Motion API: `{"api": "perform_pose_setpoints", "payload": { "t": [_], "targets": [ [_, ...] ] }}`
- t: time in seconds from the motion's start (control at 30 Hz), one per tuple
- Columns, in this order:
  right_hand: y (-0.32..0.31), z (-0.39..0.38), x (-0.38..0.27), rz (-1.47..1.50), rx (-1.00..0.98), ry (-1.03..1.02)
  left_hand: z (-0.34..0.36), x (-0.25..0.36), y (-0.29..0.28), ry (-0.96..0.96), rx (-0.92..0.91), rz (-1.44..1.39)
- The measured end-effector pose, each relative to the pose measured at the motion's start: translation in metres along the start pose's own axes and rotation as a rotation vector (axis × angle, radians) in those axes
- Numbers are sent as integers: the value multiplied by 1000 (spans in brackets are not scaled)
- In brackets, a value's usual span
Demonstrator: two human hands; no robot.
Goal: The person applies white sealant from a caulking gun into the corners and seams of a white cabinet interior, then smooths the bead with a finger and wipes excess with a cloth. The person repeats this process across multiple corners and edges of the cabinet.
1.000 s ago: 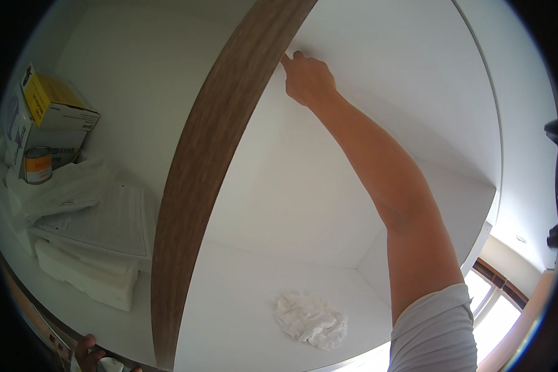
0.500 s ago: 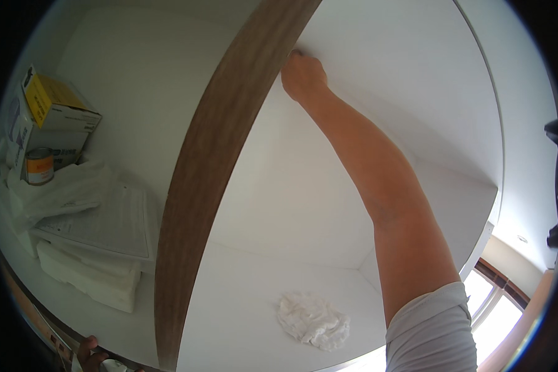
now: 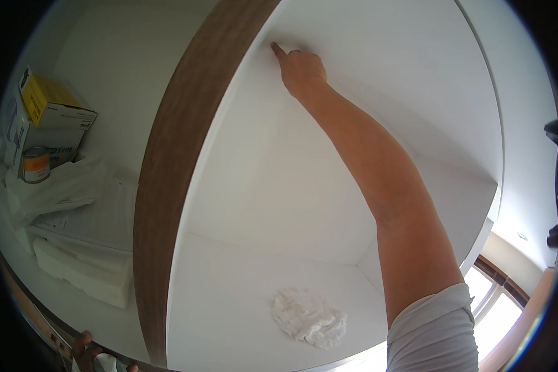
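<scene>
Inside a white cupboard compartment, my right hand reaches to the upper corner. Its index finger stretches out and its tip touches the white surface beside the brown-edged divider; the other fingers are curled and partly hidden. A crumpled white cloth lies on the compartment's white bottom panel, below my right forearm. At the lower left rim, my left hand is cut off by the picture edge. Its fingers curl around a whitish-grey thing whose kind I cannot make out.
Left of the divider, another compartment holds a yellow-and-white box on a larger box, a small orange-labelled can, a plastic bag, a printed sheet and a white foam-like block. A bright window shows at the lower right.
The divider's brown edge has shifted left in view, baring more of its white side. My right index finger, hidden before, now shows stretched out. The cloth lies where it was.
</scene>
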State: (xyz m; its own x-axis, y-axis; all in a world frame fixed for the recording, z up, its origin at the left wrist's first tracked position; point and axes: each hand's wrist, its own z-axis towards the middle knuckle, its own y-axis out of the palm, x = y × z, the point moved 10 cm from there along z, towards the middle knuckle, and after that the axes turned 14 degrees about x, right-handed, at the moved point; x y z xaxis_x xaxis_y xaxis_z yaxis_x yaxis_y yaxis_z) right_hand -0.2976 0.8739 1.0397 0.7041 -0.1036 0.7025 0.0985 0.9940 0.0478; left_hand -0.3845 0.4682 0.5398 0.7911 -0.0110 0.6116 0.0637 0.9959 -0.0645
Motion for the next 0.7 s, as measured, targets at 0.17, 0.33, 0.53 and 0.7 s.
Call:
{"api": "perform_pose_setpoints", "payload": {
  "t": [0.17,0.33,0.53,0.7],
  "targets": [
    [7,-15,12,-50,-38,-14,2,3,1,16,-15,30],
    [18,-36,35,-51,-47,23,1,-2,0,-48,-5,-12],
    [37,-69,71,-90,-138,36,0,-3,0,-14,5,-15],
    [31,-86,82,-112,-199,59,-2,-8,1,-19,9,-49]
  ]
}}
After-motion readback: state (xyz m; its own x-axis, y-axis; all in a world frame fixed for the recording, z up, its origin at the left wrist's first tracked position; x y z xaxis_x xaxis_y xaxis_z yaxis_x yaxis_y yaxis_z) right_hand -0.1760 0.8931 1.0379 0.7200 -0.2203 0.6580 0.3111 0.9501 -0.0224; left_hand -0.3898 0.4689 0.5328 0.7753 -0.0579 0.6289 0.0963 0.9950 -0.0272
